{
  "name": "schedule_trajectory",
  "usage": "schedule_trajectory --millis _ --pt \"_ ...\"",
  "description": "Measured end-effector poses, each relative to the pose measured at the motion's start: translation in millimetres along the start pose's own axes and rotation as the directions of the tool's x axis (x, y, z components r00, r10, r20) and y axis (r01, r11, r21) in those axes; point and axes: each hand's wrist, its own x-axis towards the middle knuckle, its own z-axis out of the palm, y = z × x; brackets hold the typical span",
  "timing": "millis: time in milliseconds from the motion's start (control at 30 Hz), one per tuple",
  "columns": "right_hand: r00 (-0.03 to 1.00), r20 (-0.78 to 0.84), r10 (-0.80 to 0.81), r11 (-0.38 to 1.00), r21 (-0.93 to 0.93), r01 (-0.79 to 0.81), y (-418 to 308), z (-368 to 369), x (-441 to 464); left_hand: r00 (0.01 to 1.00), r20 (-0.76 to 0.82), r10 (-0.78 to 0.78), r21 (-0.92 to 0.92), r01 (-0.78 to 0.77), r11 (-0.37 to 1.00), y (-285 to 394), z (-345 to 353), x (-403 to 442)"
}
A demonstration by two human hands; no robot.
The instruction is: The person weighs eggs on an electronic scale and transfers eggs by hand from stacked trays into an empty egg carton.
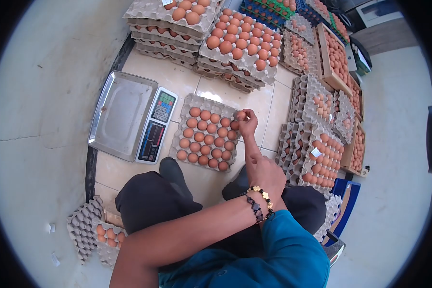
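Note:
My right hand (247, 126) reaches to the far right corner of a grey egg tray (199, 102) on the tiled floor. Its fingers pinch a brown egg (241, 115) at that corner. Brown eggs (209, 139) fill most of the cups, and the far row has bare cups. My left hand (268, 174), with beaded bracelets (261, 199) at the wrist, crosses over and lies closed around my right forearm. Some of its fingers are hidden. Left of the tray is a digital scale (125, 115) with a bare metal pan.
Stacked egg trays (240, 43) stand beyond the tray, with another stack (165, 29) at their left. More filled trays (321, 158) and wooden crates of eggs (333, 57) line the right. Small trays (86, 225) lie at lower left. My boots (174, 175) flank the tray's near edge.

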Motion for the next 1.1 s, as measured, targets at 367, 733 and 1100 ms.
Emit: schedule_trajectory --millis 367,733,1100 --pt "0.983 -0.013 0.183 0.887 -0.429 -0.171 -35.9 -13.4 -14.3 1.0 0.008 0.03 -0.026 -0.03 0.999 0.4 0.4 -3.3" --pt "0.918 0.057 0.393 0.911 -0.164 -0.379 -4.2 -11.9 29.5 0.998 -0.036 -0.043 0.04 0.044 0.998 -3.0 -0.9 -6.2" --pt "0.697 0.539 0.473 0.418 0.56 -0.716 -6.0 -44.8 27.8 0.994 0.04 -0.1 0.061 0.097 0.993 -0.1 -5.7 -9.5"
